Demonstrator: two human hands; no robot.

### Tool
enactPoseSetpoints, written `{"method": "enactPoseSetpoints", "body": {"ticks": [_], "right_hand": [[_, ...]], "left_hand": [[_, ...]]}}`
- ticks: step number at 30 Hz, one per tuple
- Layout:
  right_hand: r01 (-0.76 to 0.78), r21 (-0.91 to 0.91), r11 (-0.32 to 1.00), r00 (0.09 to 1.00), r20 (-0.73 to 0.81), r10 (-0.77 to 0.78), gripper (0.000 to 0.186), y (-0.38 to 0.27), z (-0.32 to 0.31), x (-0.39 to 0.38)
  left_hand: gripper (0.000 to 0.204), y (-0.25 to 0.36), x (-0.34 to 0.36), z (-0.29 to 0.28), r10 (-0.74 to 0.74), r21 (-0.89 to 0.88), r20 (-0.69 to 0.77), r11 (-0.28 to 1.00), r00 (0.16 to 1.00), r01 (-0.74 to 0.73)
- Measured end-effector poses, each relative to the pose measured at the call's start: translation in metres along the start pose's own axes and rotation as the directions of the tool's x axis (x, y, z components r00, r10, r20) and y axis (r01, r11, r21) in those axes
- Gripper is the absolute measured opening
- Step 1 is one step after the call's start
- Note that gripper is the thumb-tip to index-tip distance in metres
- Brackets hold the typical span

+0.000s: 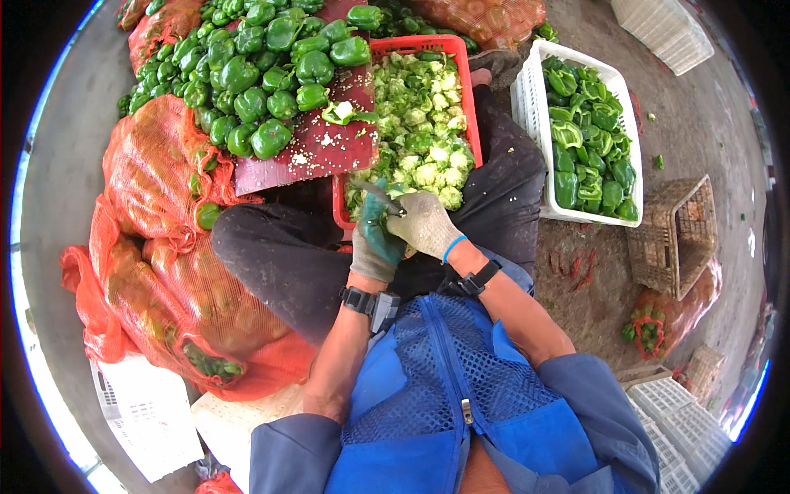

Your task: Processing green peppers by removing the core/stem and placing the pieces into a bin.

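Note:
My two gloved hands meet over the near edge of a red crate (472,107) heaped with pale green pepper cores (420,115). My right hand (426,226), in a light knitted glove, is closed on a small knife; its dark blade (380,196) points up and left across the fingers of my other hand. My left hand (380,235), in a grey glove with a green coating, is curled beside it; what it holds, if anything, is hidden. A heap of whole green peppers (271,74) lies on a red board (341,148), with a cut pepper piece (338,113) near its right edge.
A white crate (535,132) of halved, cored peppers (588,132) stands to the right. Orange mesh sacks (156,173) of peppers crowd the left. A brown crate (671,239) lies tipped at the right, near another sack (679,317). White crates (666,29) stand at far right.

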State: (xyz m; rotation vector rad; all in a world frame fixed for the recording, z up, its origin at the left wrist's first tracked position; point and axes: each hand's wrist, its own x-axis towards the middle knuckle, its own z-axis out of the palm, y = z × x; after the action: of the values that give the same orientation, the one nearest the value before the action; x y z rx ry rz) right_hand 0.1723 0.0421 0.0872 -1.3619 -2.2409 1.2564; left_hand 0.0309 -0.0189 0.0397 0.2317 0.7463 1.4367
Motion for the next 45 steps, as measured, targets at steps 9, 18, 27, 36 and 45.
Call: {"method": "enactPoseSetpoints", "body": {"ticks": [9,18,27,36,45], "right_hand": [[-0.264,0.648,0.714,0.961,0.114,0.251,0.036,-0.038,-0.030,-0.016],[-0.279,0.855,0.436,0.860,0.021,0.509,0.027,0.032,-0.008,-0.009],[-0.305,0.815,0.493,0.937,0.164,0.308,0.052,0.035,-0.016,-0.011],[-0.268,0.754,0.600,0.914,0.003,0.405,0.028,0.005,-0.036,-0.008],[0.018,0.433,0.901,0.875,-0.444,0.195,0.031,-0.018,-0.050,-0.006]], "left_hand": [[0.047,0.026,0.010,0.002,0.024,-0.139,-0.050,0.990,0.998,-0.030],[0.049,0.065,0.021,0.027,0.248,0.080,-0.079,0.967,0.965,-0.242],[0.057,0.119,0.097,0.019,0.528,0.822,0.541,-0.497,0.655,-0.279],[0.048,0.100,0.065,0.044,0.259,-0.112,0.008,0.960,0.966,-0.257],[0.053,0.062,0.044,0.035,0.093,-0.304,-0.034,0.947,0.995,-0.099]]}}
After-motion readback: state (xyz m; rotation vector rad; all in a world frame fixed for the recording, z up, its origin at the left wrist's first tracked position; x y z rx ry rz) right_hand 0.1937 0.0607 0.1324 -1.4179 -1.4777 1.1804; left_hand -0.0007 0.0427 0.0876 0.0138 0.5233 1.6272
